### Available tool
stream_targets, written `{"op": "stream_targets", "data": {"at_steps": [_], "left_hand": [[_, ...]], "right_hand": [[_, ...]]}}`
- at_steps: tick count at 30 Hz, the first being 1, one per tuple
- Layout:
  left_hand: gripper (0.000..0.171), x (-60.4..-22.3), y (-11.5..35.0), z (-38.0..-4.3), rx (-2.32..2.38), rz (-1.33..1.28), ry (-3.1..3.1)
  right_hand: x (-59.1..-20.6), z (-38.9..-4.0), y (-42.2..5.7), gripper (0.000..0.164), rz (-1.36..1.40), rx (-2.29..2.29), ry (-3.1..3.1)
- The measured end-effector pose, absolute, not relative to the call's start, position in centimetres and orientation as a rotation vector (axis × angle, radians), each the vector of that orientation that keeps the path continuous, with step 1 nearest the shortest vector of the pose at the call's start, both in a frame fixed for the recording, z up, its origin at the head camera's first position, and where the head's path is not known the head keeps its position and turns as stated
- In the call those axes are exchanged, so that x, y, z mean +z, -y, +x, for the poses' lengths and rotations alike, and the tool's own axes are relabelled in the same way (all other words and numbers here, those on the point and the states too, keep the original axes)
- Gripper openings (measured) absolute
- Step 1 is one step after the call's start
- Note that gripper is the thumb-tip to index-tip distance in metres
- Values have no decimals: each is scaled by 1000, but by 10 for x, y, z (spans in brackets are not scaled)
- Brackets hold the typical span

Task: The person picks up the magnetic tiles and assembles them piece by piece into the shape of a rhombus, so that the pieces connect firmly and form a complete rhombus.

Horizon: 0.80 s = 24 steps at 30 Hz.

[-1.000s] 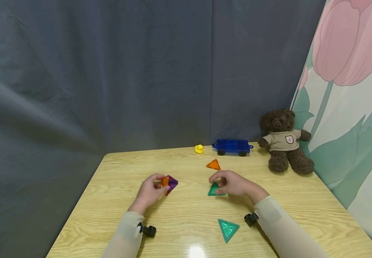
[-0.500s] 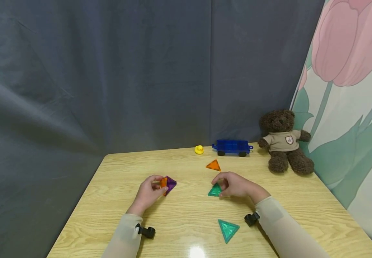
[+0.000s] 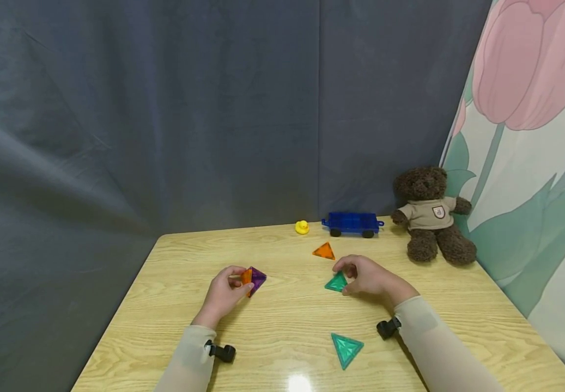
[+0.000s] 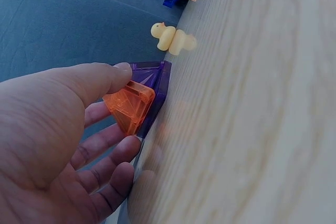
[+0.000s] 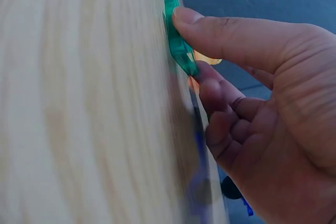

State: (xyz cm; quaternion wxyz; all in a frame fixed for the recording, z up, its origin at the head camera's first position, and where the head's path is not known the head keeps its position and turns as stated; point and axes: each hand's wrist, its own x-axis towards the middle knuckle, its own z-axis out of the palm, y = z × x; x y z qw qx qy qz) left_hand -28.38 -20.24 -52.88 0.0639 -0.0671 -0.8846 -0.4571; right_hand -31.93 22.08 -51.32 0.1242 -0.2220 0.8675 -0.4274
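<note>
My left hand pinches an orange triangular magnetic tile, which stands tilted against a purple triangular tile. In the left wrist view the thumb lies over the top of this orange and purple pair. My right hand grips a green triangular tile at its edge between thumb and fingertips. Seen from the right wrist, the green tile is close to the tabletop, slightly tilted; whether it touches is unclear. A second green triangular tile lies flat nearer the front, between the forearms.
Behind the hands an orange triangular tile lies on the wooden table. A yellow rubber duck, a blue toy wagon and a brown teddy bear line the back edge, before a dark curtain.
The right hand has taken hold of the green tile and moved it right and slightly back. The left hand, with the orange and purple tiles, has shifted slightly left.
</note>
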Motion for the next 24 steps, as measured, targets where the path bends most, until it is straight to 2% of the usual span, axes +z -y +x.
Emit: {"op": "stream_targets", "data": {"at_steps": [6,20,24], "left_hand": [[38,-529,203,-285,-1378,-200,2679],[38,-528,202,-284,-1375,-194,2679],[39,-528,202,-284,-1377,-187,2677]], "right_hand": [[-519,-324,-230,49,-659,-1321,-2525],[-536,-332,-246,72,-572,-1713,-2351],[-537,-332,-248,62,-560,-1731,-2365]]}}
